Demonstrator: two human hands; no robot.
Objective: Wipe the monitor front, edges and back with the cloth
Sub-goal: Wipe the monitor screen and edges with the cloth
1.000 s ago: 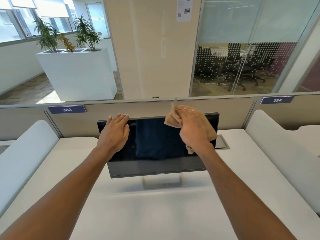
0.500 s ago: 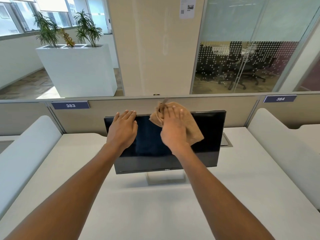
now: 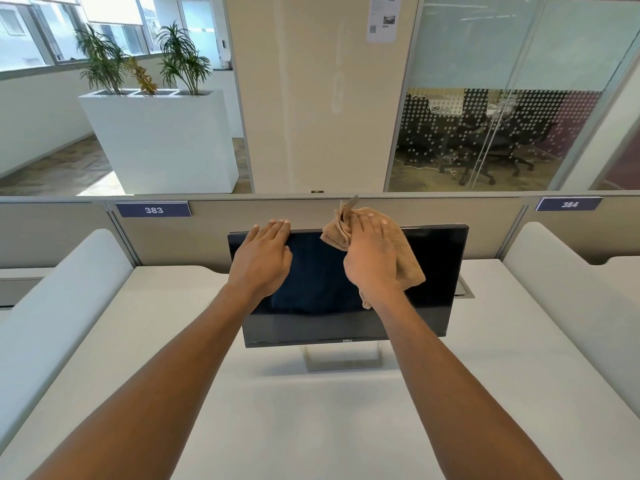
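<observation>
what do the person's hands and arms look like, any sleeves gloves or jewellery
The left hand and right hand wear no gloves, and no ring shows. The left forearm and right forearm have no sleeves, watch or bracelet in frame.

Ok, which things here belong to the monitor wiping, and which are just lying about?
In use: Dell monitor, tan cloth, right hand pressing the cloth, left hand on the monitor's top edge.
Lying about: white planter, desk label 383, desk label 384, paper notice, office chairs.
</observation>
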